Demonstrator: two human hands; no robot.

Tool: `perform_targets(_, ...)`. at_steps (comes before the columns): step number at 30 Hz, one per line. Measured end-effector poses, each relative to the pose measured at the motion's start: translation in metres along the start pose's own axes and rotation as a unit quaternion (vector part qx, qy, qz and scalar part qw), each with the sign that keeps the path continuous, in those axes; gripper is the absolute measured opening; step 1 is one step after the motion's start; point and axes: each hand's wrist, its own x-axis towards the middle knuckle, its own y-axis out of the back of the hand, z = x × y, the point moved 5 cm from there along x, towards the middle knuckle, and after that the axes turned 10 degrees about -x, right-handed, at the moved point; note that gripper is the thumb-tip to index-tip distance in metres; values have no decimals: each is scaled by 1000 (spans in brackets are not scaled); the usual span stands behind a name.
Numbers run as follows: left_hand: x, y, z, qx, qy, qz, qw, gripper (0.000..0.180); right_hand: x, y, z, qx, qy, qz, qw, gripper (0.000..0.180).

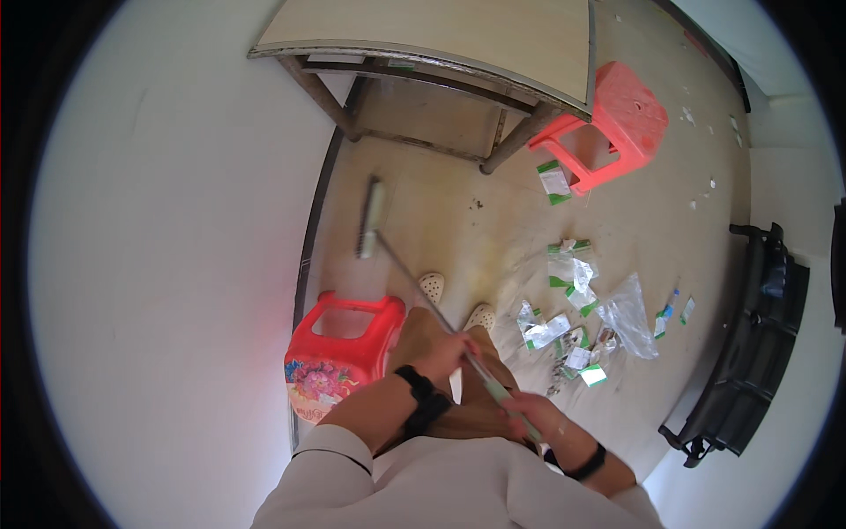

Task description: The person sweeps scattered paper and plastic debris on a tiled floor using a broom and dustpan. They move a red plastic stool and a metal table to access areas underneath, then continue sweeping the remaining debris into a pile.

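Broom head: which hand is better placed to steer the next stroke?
Probably left: the left hand grips the shaft nearer the broom head; the right hand holds it near its far end.

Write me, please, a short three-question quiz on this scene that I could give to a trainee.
1. Which of the person's hands grips the broom closer to its head?
2. Where does the main heap of litter lie relative to the shoes?
A) To their left
B) To their right
C) Beneath them
3. How many stools are in view, and what is each one near?

Key
1. The left hand; the right hand grips farther up the handle.
2. B.
3. Two: the flower-patterned one is near the white wall at the person's left, the other near the table.
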Motion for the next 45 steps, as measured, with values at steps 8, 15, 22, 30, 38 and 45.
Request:
perform_targets(8,-26,155,100,-78,-115,227,964,11,153,-103,-1,-48,-115,-81,989,11)
perform_targets(15,27,106,49,-36,-118,138,983,10,108,-42,-11,-152,6,94,984,13)
perform_targets(22,-23,-39,24,-58,-36,69,995,10,-8,-46,-29,-98,-26,95,990,8)
perform_targets(30,-70,35,84,-174,-154,80,969,19,49,-100,-36,-61,-50,-29,996,13)
perform_targets(38,-72,61,72,-165,-110,78,977,15,56,-107,-23,0,-161,-54,986,14)
perform_targets(45,-68,81,57,-165,-84,97,978,9,56,-116,-9,-114,-164,-18,980,15)
